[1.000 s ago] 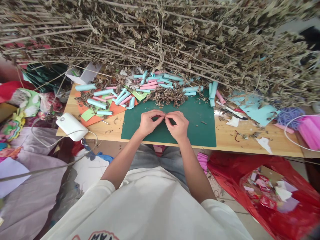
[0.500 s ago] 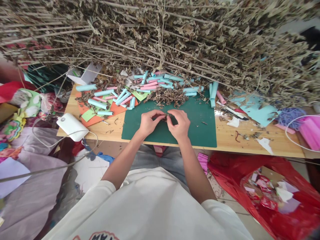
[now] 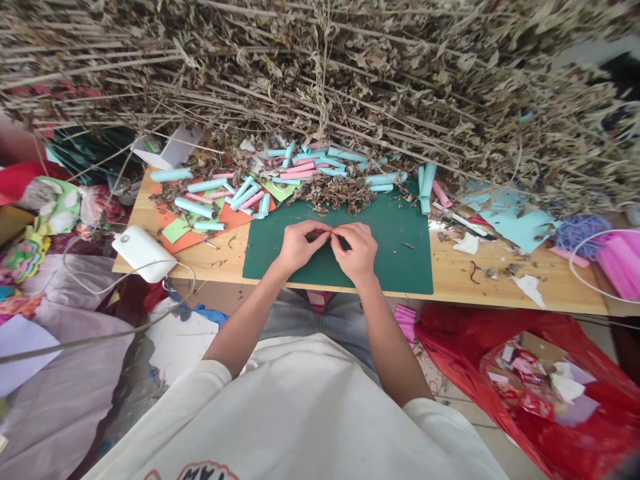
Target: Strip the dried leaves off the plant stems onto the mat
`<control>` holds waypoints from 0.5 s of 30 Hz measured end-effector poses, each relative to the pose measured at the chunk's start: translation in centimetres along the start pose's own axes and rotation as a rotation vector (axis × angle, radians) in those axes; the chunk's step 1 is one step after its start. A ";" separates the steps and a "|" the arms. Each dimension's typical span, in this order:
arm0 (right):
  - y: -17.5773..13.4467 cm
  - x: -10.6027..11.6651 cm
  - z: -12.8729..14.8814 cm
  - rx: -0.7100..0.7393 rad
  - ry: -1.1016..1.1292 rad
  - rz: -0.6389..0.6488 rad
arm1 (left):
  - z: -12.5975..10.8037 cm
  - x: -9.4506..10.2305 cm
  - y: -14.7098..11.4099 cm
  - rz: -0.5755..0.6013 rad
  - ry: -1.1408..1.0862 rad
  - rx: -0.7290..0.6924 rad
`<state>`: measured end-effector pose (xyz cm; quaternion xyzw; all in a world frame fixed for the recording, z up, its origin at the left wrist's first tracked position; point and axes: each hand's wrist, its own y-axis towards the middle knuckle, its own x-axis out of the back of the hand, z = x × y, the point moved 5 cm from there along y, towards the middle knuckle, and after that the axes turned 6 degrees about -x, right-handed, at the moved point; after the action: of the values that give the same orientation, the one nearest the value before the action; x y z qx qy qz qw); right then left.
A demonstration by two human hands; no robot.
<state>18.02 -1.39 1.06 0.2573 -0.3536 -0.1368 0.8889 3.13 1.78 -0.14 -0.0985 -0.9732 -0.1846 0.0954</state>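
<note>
My left hand [image 3: 299, 248] and my right hand [image 3: 357, 249] meet fingertip to fingertip above the green cutting mat [image 3: 405, 263]. Thumb and forefinger of each are pinched closed. Whatever lies between the fingertips is too small and hidden to make out. Just beyond my hands, a heap of crumbled dried leaves [image 3: 327, 193] rests on the mat's far edge. Rolled blue paper tubes [image 3: 194, 208] and pink paper tubes [image 3: 299, 175] are strewn behind and to the left of it.
Bundled dried stalks [image 3: 280, 73] spread across the back. A white power bank [image 3: 143, 252] with a cable sits on the table's left end. To the right are blue paper [image 3: 520, 217], a pen [image 3: 473, 225] and purple twine [image 3: 583, 235]. A red bag [image 3: 450, 333] holds scraps below.
My fingertips have drawn closer together, and the dark leafy bits that showed between them are no longer visible. The right fingers are more curled. Surrounding things stay put.
</note>
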 end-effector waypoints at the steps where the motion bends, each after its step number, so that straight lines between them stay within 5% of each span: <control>1: 0.0 0.0 -0.1 -0.014 -0.004 -0.009 | 0.1 0.0 0.0 -0.002 0.011 0.001; 15: 0.1 -0.2 -0.4 -0.030 -0.073 0.040 | -0.3 0.5 0.3 -0.011 0.057 -0.111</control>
<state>18.17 -1.09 0.76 0.2319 -0.3888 -0.1337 0.8816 2.74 2.07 0.32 -0.0930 -0.9589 -0.2415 0.1162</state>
